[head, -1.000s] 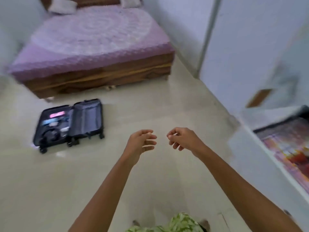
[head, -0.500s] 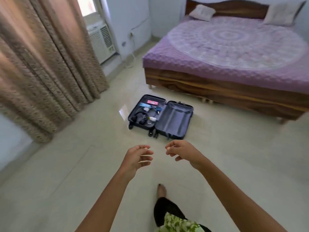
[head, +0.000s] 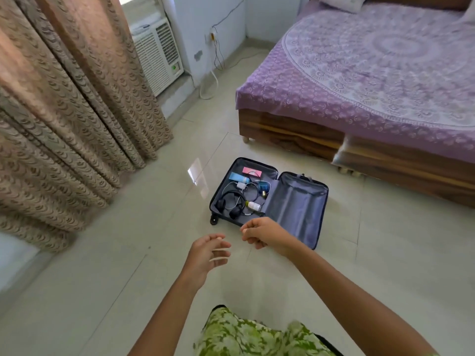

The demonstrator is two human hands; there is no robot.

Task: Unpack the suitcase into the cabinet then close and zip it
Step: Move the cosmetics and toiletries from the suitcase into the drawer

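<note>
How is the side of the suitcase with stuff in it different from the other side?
The left half holds headphones, cables and small bottles; the right half shows only its smooth zipped liner. The left half lies nearer the curtain, the right half nearer the bed. Both lie open, flat, grey-lined.

A bedroom in a home.

A low wooden bed (head: 295, 129) stands along the right, covered with a purple patterned bedspread (head: 372, 73), and a pillow (head: 343, 2) lies at its head. Long brown patterned curtains (head: 64, 124) hang at the left, beside a white air conditioner (head: 156, 55) set in the wall. Cables (head: 218, 52) run down the pale wall to a tiled floor (head: 102, 278), where an open suitcase (head: 295, 206) lies near the bed.
</note>
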